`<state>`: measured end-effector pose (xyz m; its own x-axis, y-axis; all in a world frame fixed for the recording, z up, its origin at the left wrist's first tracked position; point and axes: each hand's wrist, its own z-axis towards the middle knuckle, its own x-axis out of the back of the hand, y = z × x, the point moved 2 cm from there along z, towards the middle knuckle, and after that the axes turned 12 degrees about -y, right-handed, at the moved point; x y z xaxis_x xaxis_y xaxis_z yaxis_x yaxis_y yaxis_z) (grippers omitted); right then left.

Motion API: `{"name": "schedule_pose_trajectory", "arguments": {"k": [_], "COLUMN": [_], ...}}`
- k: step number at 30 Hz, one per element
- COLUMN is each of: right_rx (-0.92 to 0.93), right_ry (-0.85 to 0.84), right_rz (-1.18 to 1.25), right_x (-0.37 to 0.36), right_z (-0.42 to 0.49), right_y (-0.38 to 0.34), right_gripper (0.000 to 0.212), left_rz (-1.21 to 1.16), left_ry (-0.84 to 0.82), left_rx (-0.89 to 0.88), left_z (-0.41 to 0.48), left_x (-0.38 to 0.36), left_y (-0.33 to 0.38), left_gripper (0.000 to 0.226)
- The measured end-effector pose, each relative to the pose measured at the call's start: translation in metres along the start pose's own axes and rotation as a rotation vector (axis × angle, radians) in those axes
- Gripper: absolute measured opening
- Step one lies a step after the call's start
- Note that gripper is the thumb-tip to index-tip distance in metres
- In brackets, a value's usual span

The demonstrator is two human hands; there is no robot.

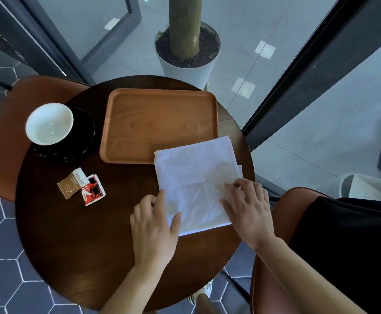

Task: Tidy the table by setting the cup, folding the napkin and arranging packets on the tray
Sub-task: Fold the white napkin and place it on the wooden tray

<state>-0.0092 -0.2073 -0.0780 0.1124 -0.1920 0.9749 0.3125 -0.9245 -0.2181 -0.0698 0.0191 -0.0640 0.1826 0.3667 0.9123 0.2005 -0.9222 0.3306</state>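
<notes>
White folded cloth napkin [196, 182] pinned under my flat, spread left hand [154, 227] and right hand [246, 207]; uneven pressure could skew my fold.

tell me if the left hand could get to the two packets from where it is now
Probably yes. The left hand rests at the napkin's near left edge, and the brown packet and red packet lie on bare table to its left, with nothing standing between. It would first have to let go of the napkin.
</notes>
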Motion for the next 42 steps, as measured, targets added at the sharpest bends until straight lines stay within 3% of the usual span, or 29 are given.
{"name": "schedule_pose_trajectory", "arguments": {"k": [4,8,12,18,23,25,31,36,39,42], "right_rx": [-0.045,-0.16,-0.277,-0.539,-0.641,-0.714,-0.848,-0.919,-0.879,-0.845], "right_ry": [-0.044,-0.063,-0.059,-0.123,-0.152,-0.145,-0.216,-0.108,-0.045,-0.072], "right_rz": [-0.014,0.072,0.178,0.549,0.693,0.777,1.047,1.34,1.45,1.524], "right_x": [-0.001,0.002,0.007,0.008,0.015,0.019,0.02,0.02,0.024,0.025], "right_z": [-0.002,-0.008,-0.019,-0.032,-0.043,-0.046,-0.052,-0.048,-0.046,-0.046], "right_y": [-0.001,0.0,0.002,0.002,-0.002,-0.004,-0.007,-0.01,-0.015,-0.014], "right_gripper": [0.027,0.042,0.048,0.045,0.026,0.008,0.02,0.005,0.014,0.024], "left_rz": [-0.169,-0.4,-0.63,-1.306,-1.568,-1.628,-1.775,-1.813,-1.726,-1.412], "left_ry": [-0.119,-0.172,-0.175,-0.294,-0.322,-0.326,-0.314,-0.303,-0.269,-0.161], "left_rx": [0.079,0.292,0.42,0.572,0.601,0.608,0.603,0.622,0.602,0.489], "left_z": [-0.013,-0.012,-0.007,-0.01,-0.013,-0.013,-0.01,-0.013,-0.015,-0.019], "left_x": [0.005,0.01,0.017,0.022,0.031,0.033,0.04,0.042,0.043,0.046], "left_y": [0.003,0.006,0.005,0.007,0.009,0.01,0.01,0.004,-0.001,-0.012], "left_gripper": [0.061,0.056,0.036,0.02,0.021,0.022,0.023,0.025,0.028,0.04]}}
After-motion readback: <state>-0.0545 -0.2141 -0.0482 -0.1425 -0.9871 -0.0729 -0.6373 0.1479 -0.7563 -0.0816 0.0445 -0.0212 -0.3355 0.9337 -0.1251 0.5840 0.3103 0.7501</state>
